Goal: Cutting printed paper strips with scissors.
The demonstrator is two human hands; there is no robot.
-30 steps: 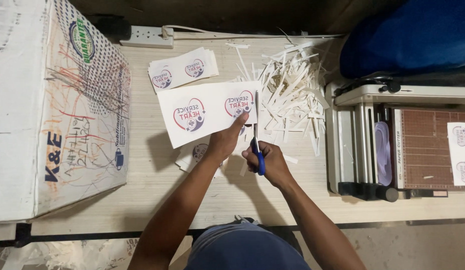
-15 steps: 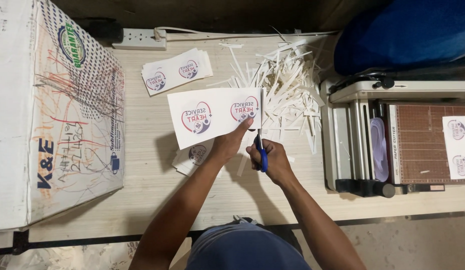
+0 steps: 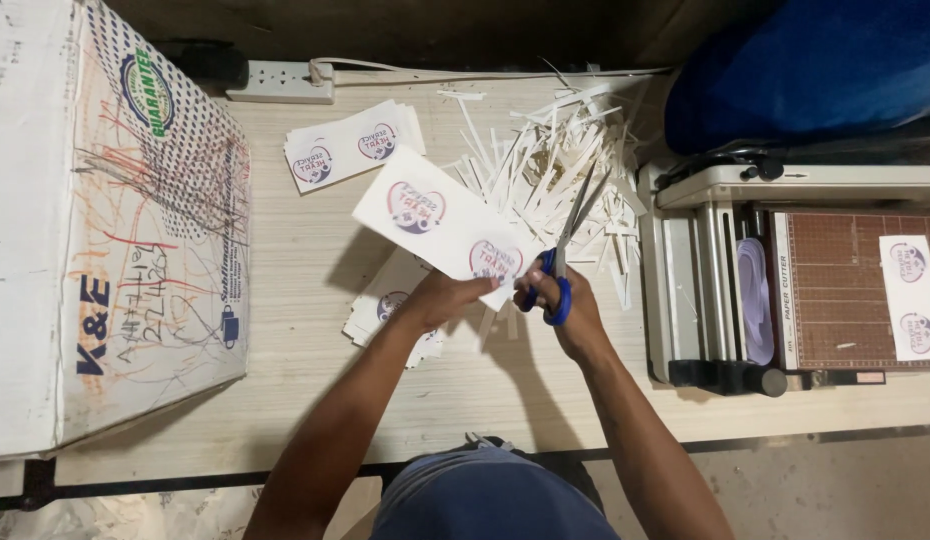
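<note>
white printed sheet point(image 3: 440, 218), carrying two round red-and-blue emblems, is pinched at its near edge by our left hand point(image 3: 453, 298), thumb on top and fingers under, and held above the pale wooden table point(image 3: 285, 370). half a second ago the sheet lay nearly square to us; now it is swung so its long side runs up and to the left, and the hand has turned with it. our right hand point(image 3: 570, 305) is closed through the blue loops of the scissors point(image 3: 565, 245). earlier the blades pointed straight away from us beside the sheet's right edge; now they tilt up to the right, parted in a narrow v, their tips over the heap of white paper strips point(image 3: 555, 165). we judge that one trimming cut along that edge has ended and the sheet is being turned for its next side. a stack of cut labels point(image 3: 353, 145) lies behind the sheet, another small pile point(image 3: 380, 310) under our left wrist. a paper cutter point(image 3: 785, 270) stands at the right, a printed cardboard box point(image 3: 115, 230) at the left.
</note>
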